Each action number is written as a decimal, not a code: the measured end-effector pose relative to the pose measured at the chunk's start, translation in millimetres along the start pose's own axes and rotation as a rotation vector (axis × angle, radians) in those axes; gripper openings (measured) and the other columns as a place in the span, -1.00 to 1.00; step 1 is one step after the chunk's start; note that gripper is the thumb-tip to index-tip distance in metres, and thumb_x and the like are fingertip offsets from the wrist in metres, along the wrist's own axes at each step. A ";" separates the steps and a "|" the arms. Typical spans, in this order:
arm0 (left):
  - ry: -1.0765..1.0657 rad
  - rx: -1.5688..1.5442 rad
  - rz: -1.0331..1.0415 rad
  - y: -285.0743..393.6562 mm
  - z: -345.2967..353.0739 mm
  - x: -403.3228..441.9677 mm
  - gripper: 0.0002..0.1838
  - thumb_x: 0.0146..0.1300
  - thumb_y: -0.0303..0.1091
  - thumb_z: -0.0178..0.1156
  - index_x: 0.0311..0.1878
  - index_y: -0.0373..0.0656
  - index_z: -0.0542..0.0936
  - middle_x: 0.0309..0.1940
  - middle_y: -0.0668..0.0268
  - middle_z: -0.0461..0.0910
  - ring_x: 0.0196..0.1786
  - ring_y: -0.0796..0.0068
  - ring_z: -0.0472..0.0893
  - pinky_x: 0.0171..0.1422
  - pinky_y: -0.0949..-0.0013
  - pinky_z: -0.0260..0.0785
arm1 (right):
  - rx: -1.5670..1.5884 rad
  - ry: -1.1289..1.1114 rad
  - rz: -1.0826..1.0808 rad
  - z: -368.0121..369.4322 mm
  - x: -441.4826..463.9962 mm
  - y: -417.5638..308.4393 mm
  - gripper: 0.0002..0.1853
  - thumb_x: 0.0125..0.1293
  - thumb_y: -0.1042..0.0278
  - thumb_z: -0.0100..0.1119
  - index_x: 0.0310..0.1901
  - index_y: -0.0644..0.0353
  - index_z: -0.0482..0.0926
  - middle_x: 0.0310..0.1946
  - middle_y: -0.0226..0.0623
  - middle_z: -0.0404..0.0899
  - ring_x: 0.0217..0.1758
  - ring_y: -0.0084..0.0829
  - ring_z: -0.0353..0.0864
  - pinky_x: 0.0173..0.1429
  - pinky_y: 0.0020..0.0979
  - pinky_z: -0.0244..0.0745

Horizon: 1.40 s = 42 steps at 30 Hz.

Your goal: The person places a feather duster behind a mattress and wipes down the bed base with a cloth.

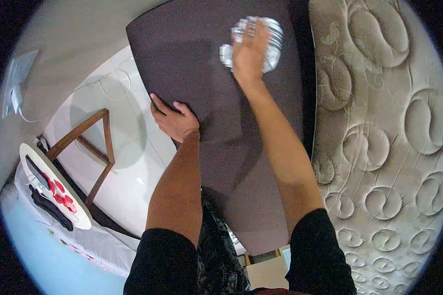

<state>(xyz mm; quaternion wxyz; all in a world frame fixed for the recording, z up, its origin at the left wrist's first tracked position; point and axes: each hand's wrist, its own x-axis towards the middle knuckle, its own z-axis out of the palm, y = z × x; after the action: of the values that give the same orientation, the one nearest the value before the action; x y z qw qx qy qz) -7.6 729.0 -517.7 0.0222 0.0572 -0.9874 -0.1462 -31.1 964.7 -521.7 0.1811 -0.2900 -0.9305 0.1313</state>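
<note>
While our right hand, grip too blurred to tell, covers striped cloth far on the brown panel, our left hand lies open at left edge, done and remaining areas indistinguishable.

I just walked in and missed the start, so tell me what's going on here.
A person has their right hand, blurred as if moving, on a striped cloth against a dark brown panel. Their left hand rests at the panel's left edge. A swirl-patterned mattress lies to the right, and a wooden frame is off to the left.
</note>
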 end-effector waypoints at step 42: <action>-0.022 -0.016 -0.009 2.2 -3.3 3.9 -0.26 0.45 -0.02 -0.09 0.67 0.08 0.12 0.49 -0.02 0.28 0.46 -0.13 0.35 0.50 -0.15 0.24 | -0.087 0.190 0.330 41.0 154.3 107.2 -0.37 0.53 -0.19 0.00 0.41 0.08 0.52 0.50 0.32 0.21 0.62 0.19 0.10 0.65 0.14 -0.06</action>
<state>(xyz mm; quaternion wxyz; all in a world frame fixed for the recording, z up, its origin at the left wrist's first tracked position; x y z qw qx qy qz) -11.5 729.7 -513.8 0.0113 0.0600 -0.9860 -0.1549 -113.5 1135.0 -555.8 0.2313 -0.4573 -0.8539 0.0909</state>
